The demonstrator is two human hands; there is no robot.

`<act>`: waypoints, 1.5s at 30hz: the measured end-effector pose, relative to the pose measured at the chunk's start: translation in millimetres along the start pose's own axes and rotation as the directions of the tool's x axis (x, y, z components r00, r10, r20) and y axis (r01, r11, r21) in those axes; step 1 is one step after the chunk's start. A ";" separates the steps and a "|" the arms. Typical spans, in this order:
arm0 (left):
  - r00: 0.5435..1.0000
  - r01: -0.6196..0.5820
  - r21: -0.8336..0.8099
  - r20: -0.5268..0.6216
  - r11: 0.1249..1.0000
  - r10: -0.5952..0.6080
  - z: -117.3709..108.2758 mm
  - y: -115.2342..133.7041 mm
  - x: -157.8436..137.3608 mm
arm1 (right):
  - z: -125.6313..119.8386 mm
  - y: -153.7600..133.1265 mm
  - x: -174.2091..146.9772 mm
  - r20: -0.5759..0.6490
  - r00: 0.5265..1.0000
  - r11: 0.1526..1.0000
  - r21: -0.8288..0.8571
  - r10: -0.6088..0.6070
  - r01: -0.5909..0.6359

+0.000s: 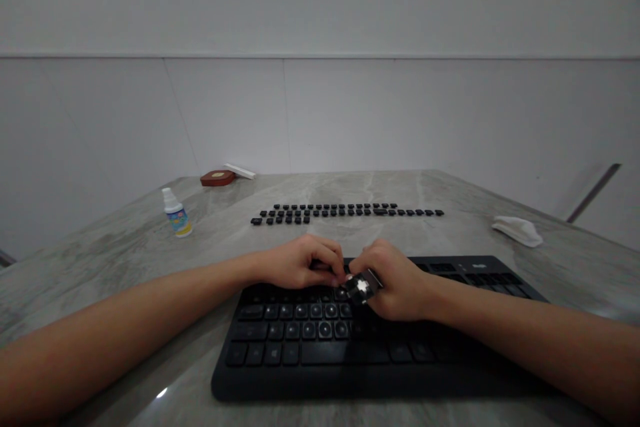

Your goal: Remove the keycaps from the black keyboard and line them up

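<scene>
A black keyboard (345, 353) lies on the table before me, with both hands over its upper rows. My right hand (400, 280) is closed around a small black tool with a shiny metal part (363, 287), held just above the keys. My left hand (305, 263) is closed too, its fingertips pinched together beside the tool's end; whatever they grip is too small and hidden to name. Several loose black keycaps (345, 212) lie in rows on the table behind the keyboard. My hands cover part of the keyboard's upper rows.
To the left a white spray bottle (177, 215) with a coloured label stands upright. Farther back are a reddish-brown case (218, 178) and a flat white object (240, 171). A folded white cloth (517, 231) lies at the right. A pale wall (320, 113) rises behind the marbled table (125, 247).
</scene>
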State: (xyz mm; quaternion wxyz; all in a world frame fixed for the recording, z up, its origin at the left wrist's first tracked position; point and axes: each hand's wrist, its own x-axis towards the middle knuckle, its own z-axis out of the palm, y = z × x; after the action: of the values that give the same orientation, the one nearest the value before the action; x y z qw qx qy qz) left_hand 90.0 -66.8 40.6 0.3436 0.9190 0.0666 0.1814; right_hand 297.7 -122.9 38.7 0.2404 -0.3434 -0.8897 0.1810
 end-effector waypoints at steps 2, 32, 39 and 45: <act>1.000 0.001 0.000 0.001 1.000 -0.001 -0.1 0.9 0.2 | 0.5 1.4 -0.1 -0.001 1.000 1.000 0.013 0.010 -0.010; 1.000 0.020 -0.005 -0.003 1.000 -0.020 -0.8 3.3 1.6 | 2.7 5.9 -0.1 -0.059 0.998 1.000 0.029 0.000 0.001; 0.999 0.031 -0.015 -0.026 0.999 -0.032 0.1 1.5 1.1 | 2.0 3.3 0.3 -0.083 0.996 0.996 0.079 -0.025 0.032; 0.998 0.044 -0.011 -0.045 0.999 -0.044 0.2 1.7 0.9 | 0.5 1.9 0.1 -0.038 0.999 0.987 0.155 -0.036 0.041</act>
State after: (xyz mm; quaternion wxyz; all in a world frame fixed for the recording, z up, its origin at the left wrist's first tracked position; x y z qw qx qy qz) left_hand 90.8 -68.0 41.8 0.3504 0.9113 0.0937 0.1948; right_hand 298.3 -121.6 37.4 0.2856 -0.3096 -0.8748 0.2392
